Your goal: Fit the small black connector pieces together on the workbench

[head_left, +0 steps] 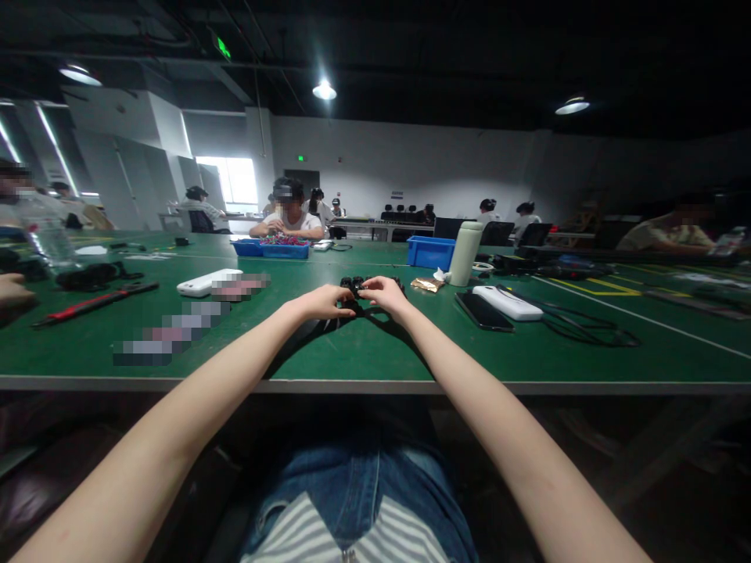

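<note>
Both my hands meet over a small dark cluster of black parts (352, 284) on the green table. My left hand (328, 301) comes in from the left, its fingers curled against the near left side of the black parts. From the right, my right hand (384, 292) bends its thumb and fingers onto the same parts. More black shows just behind the right knuckles. My fingers and the small size hide what exactly the parts are. Dark shadow lies on the table under both wrists.
On the right are a pale green bottle (465, 254), a blue bin (431, 252), a gold wrapper (427, 285), a black phone (484, 310) and a white power bank (508, 303) with black cable. Left lie another white power bank (209, 282) and a red-black tool (97, 303). People sit beyond.
</note>
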{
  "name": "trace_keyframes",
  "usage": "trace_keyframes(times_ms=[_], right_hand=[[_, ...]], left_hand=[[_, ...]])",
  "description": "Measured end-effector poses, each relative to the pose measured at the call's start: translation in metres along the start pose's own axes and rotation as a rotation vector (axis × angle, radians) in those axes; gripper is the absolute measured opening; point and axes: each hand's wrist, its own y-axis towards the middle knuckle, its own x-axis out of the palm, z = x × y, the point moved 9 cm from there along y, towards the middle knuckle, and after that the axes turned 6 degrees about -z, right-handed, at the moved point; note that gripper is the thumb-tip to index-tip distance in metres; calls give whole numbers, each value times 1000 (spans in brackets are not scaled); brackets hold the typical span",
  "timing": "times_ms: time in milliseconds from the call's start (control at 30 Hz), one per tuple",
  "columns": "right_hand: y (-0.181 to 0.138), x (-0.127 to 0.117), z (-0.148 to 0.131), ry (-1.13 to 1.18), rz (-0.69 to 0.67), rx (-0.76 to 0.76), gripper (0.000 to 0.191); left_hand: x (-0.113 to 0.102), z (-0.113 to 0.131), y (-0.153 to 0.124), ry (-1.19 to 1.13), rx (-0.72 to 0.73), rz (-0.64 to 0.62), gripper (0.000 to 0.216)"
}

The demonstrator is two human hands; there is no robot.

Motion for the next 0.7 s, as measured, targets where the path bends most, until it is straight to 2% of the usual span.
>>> trace_keyframes(times_ms=[133, 233, 433, 600, 700], right_hand=[[1, 10, -10, -181, -87, -204, 21], [-1, 16, -11, -271, -142, -272, 22], [-3, 21, -12, -326, -209, -251, 27], [-4, 19, -16, -351, -187, -222, 10], [-3, 15, -18, -331, -154, -229, 7]], left_hand=[[-1, 2, 0, 27, 12, 16, 42], [0, 2, 0, 33, 10, 13, 41], [0, -2, 0, 32, -14, 6, 40], [1, -3, 2, 23, 14, 21, 44], [2, -3, 2, 12, 20, 14, 46]])
